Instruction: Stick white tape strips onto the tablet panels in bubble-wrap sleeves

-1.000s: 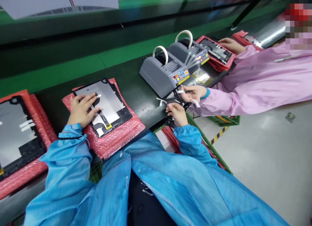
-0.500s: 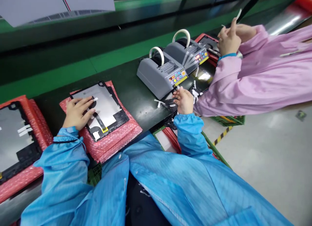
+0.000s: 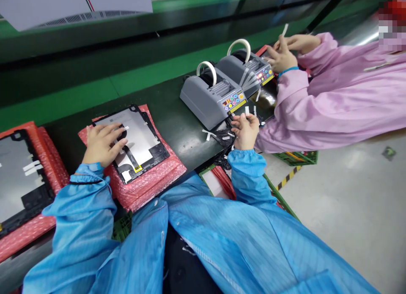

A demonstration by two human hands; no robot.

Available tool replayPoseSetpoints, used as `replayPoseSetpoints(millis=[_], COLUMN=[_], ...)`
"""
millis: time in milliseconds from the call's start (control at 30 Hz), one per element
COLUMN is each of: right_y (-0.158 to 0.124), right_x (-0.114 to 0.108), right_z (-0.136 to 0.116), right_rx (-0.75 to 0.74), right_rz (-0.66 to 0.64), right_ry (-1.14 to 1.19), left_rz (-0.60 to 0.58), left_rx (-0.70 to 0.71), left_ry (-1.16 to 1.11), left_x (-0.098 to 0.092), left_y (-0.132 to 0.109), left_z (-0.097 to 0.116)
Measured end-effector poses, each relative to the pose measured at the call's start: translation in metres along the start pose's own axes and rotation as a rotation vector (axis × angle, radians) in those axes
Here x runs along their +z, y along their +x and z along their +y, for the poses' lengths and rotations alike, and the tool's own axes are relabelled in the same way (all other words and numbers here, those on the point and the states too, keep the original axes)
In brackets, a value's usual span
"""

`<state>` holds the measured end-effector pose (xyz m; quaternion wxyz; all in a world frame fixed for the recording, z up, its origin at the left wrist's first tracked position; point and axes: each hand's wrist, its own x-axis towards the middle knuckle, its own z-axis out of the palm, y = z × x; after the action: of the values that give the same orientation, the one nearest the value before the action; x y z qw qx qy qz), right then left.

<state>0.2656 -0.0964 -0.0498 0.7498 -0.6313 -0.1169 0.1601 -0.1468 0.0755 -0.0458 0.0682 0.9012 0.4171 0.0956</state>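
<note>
Left of the grey, wedge-shaped plastic tape dispenser (image 3: 203, 100), the left hand (image 3: 104, 144), fingers spread, rests on and partly hides a flat silver-and-black rectangular panel (image 3: 139, 131). The right hand (image 3: 246, 132), earlier at the dispenser's front edge, has shifted rightward, a short white tape strip (image 3: 247, 111) at its fingertips (whether pinched, I cannot tell).

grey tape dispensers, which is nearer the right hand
The left grey boxy tape dispenser: its front edge is just beyond the blue-sleeved right hand; the other dispenser stands farther off.
</note>
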Motion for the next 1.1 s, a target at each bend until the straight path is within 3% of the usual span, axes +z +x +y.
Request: replayPoseSetpoints(millis=[167, 333, 467, 533, 600, 700, 800, 967, 1100], right_y=[0.005, 0.013, 0.005, -0.013, -0.037, -0.075, -0.102, -0.112, -0.105], right_x=[0.01, 0.007, -0.003, -0.004, 0.003, 0.028, 0.062, 0.103, 0.118], right_z=[0.0, 0.008, 0.008, 0.003, -0.004, -0.01, -0.012, -0.011, -0.003], right_rx=[0.006, -0.05, -0.209, -0.314, -0.349, -0.28, -0.151, 0.076, 0.1], right_rz=[0.029, 0.031, -0.023, -0.118, -0.295, -0.633, -0.868, -0.974, -0.954], right_ry=[-0.02, -0.037, -0.103, -0.142, -0.171, -0.177, -0.167, -0.191, -0.186], left_rz=[0.139, 0.207, 0.235, 0.246, 0.219, 0.137, 0.074, 0.032, 0.066], left_rx=[-0.034, 0.065, 0.153, 0.174, 0.2, 0.244, 0.221, -0.002, -0.149], left_ry=[-0.102, -0.179, -0.309, -0.373, -0.448, -0.563, -0.62, -0.665, -0.679], left_x=[-0.007, -0.011, -0.011, -0.01, -0.008, -0.006, -0.005, -0.008, -0.007], left_y=[-0.001, 0.006, 0.013, 0.016, 0.019, 0.025, 0.027, 0.016, 0.01], left_z=[0.022, 0.035, 0.053, 0.07, 0.091, 0.12, 0.131, 0.116, 0.103])
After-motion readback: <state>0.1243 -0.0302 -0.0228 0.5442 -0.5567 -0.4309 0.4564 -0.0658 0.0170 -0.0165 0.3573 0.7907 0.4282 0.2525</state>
